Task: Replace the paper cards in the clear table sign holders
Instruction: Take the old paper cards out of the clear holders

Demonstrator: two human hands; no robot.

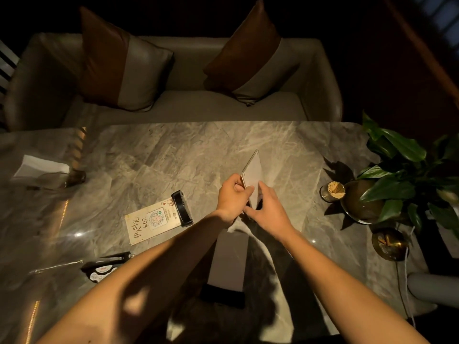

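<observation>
A clear sign holder (253, 167) stands tilted on edge at the middle of the marble table (173, 155), with a pale card inside it. My left hand (231, 197) pinches its near upper edge, where a cream strip shows. My right hand (269, 208) grips its lower part by the dark base. A second sign holder (151, 222) lies flat to the left, holding a card with a printed code and "02"; its black base (182, 208) points away from me. A third holder (229, 259) lies flat under my forearms, partly hidden.
A black stapler-like object (106, 265) lies near the front left. A tissue holder (42, 167) stands at far left. On the right are a toothpick cup (332, 191), a potted plant (360, 204) and a brass ashtray (390, 243). A sofa with two cushions (188, 103) is beyond the table.
</observation>
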